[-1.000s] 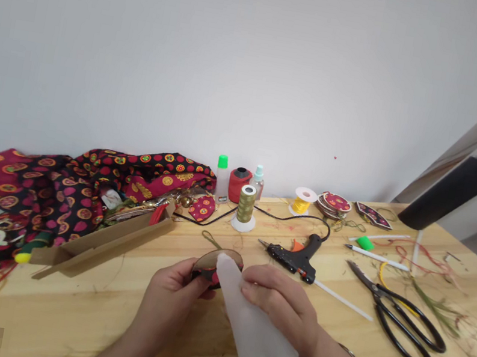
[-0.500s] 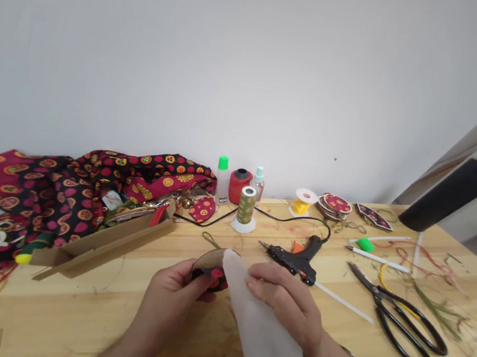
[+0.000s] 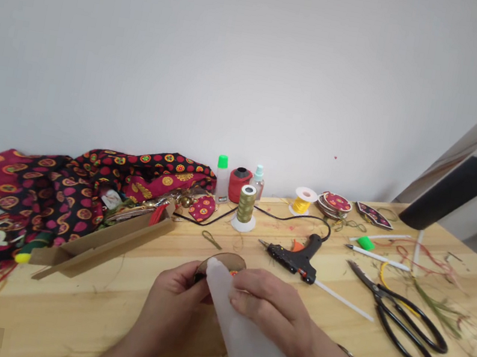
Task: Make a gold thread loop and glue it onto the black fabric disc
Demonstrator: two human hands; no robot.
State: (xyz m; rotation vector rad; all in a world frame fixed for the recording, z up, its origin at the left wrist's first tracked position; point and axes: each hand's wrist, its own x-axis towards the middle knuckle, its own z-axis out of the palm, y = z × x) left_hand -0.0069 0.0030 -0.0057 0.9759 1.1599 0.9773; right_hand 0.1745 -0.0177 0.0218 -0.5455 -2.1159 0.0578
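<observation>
My left hand pinches a rounded cardboard piece with dark, flower-patterned fabric on it; much of the piece is covered by fingers and the cone. Across it lies the narrow tip of a cone-shaped white translucent bag, like a piping bag. My right hand grips this bag along its side, fingers bent over it, with the wide end toward me. Whether anything comes out of the tip cannot be seen. Just beyond my hands are a loop of olive cord and a black glue gun.
Black-handled scissors lie right, near a white pen. Along the wall stand an olive thread spool, a red thread cone, a green-capped bottle and a yellow spool. Patterned fabric and a cardboard tray fill the left.
The bag's tip has shifted left across the patterned piece, and my right hand has moved left with it. My left hand keeps its hold on the piece.
</observation>
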